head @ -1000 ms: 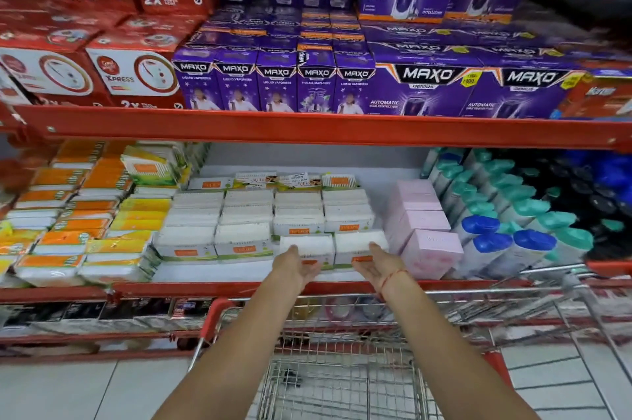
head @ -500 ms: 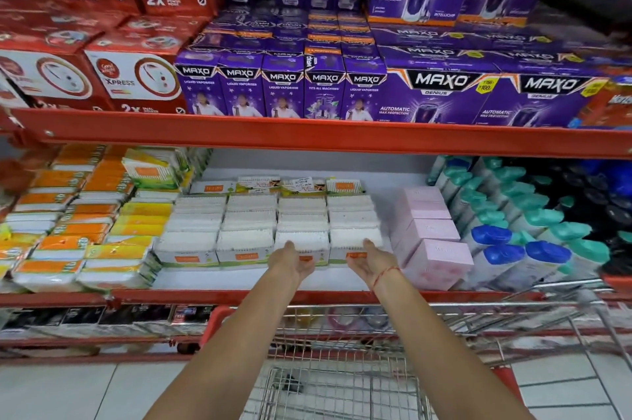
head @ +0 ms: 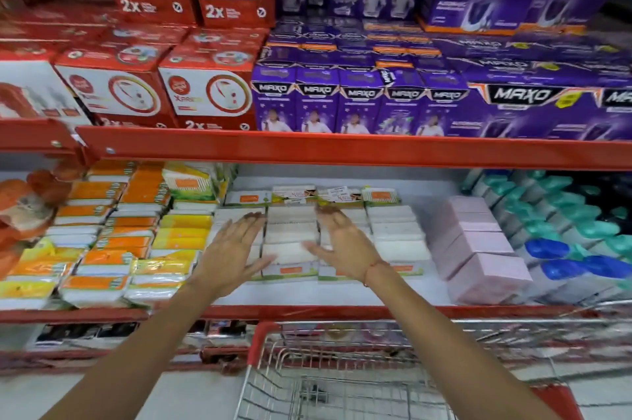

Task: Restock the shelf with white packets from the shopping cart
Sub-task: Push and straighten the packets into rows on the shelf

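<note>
White packets (head: 290,238) lie in several neat rows on the middle shelf (head: 325,311), each with an orange label on its front edge. My left hand (head: 232,248) hovers flat over the left rows, fingers spread, holding nothing. My right hand (head: 345,245) is open too, over the packets just right of the centre row, with a red thread at the wrist. The centre row shows between the two hands. The wire shopping cart (head: 342,375) with red trim stands below the shelf in front of me; what shows of its basket holds no packets.
Pink boxes (head: 478,248) sit right of the white packets, then blue- and teal-capped bottles (head: 564,248). Orange and yellow packets (head: 113,241) fill the left. The red shelf beam (head: 342,149) above carries purple boxes (head: 359,104) and red boxes (head: 136,94).
Both hands have moved forward from the front edge of the packets to over the rows, and the fingers have spread. The view has shifted closer to the shelf.
</note>
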